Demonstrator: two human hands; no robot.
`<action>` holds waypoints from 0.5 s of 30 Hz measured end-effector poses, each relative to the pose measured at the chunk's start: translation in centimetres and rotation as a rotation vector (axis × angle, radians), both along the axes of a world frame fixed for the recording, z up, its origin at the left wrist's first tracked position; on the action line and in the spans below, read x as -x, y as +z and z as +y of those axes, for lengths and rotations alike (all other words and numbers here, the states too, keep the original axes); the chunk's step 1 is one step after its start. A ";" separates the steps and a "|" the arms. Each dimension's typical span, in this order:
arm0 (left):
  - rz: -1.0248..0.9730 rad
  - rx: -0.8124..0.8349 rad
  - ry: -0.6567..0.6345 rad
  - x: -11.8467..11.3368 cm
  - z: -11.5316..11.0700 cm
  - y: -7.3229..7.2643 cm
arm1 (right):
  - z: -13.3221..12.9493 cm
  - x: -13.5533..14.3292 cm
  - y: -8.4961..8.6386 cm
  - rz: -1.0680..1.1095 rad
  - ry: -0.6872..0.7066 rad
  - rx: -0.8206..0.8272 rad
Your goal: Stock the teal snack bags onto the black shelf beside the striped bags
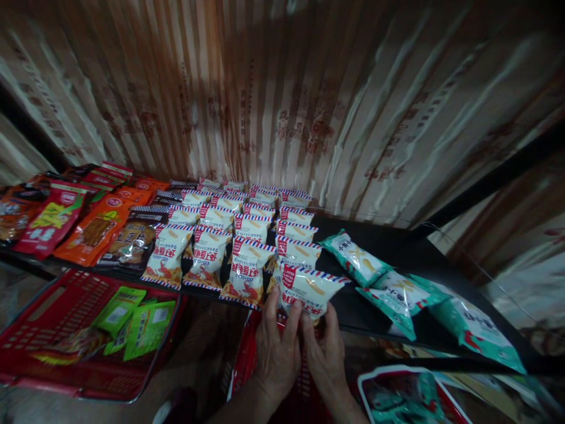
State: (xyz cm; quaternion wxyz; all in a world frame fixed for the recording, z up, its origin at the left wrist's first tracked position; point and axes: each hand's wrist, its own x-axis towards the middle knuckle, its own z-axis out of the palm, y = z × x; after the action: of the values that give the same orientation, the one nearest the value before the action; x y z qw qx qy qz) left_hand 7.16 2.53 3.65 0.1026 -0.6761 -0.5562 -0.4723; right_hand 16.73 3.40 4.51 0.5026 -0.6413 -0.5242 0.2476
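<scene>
Both my hands are at the front edge of a black shelf (353, 318), on a white snack bag (304, 288) with a red-and-blue striped top edge. My left hand (279, 347) grips the bag's lower left, fingers against its front. My right hand (325, 347) closes on its lower right corner. The bag leans at the front of the rightmost column of matching bags. Left of it, similar snack bags (248, 270) stand in several rows, one behind another. The undersides of my fingers and the bag's bottom are partly hidden.
Teal snack bags (355, 256) lie loosely on the shelf's right. Orange packets (95, 232) and red packets (55, 218) fill its left end. Below stand a red basket (79, 288) with green packets (148, 330) and a white-rimmed basket (368, 374) with teal bags. A curtain (265, 106) hangs behind.
</scene>
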 end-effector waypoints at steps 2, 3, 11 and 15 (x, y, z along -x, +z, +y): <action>-0.006 0.007 -0.002 0.0 0.1 -0.1 | 0.0 0.1 0.2 -0.016 0.016 -0.027; -0.013 0.012 -0.009 -0.1 0.1 -0.1 | 0.1 0.1 0.3 -0.022 0.021 -0.034; -0.028 0.022 -0.030 -0.1 0.2 -0.1 | 0.0 -0.1 0.3 -0.018 0.047 0.002; -0.023 0.025 -0.019 -0.2 0.2 -0.2 | -0.1 -0.1 0.2 0.015 0.062 0.008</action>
State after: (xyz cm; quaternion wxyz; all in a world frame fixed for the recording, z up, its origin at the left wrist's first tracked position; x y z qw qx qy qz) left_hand 7.31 2.75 3.43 0.0832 -0.6771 -0.5566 -0.4741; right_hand 16.86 3.33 4.75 0.4959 -0.6251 -0.5390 0.2698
